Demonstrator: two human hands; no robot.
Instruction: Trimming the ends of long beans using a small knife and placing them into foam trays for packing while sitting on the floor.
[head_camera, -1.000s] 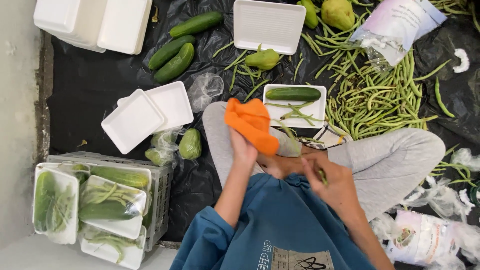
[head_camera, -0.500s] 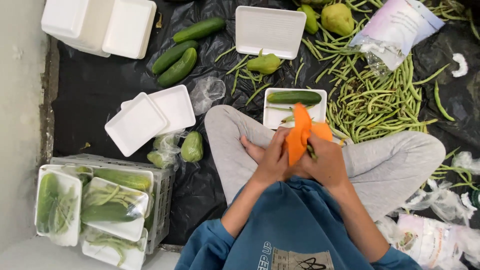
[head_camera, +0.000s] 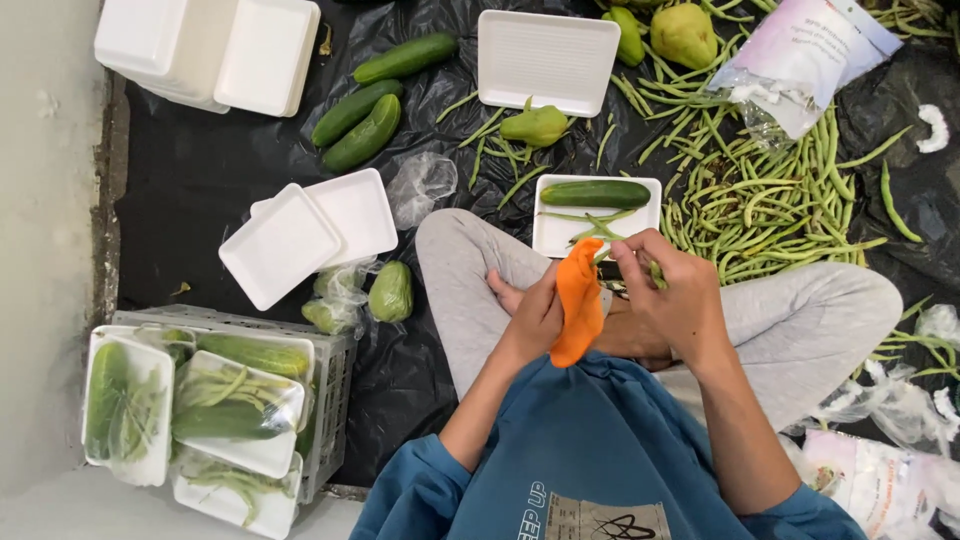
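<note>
— Orange cloth (head_camera: 578, 300), frame centre: pinched in the left hand (head_camera: 535, 320); the right hand (head_camera: 675, 295) grips its top edge and a green bean (head_camera: 655, 272).
— Step?
— Handling the cloth (perhaps wiping); a firm two-handed hold is called for.
— Packaging?
— White foam tray (head_camera: 560, 232) just above, holding a cucumber (head_camera: 595, 193); wrapped trays (head_camera: 235, 420) lower left; pale printed bag (head_camera: 800, 60) upper right.

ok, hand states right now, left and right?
Left hand: closed on the orange cloth.
Right hand: fingers pinch the cloth's top, a green bean tucked in.
</note>
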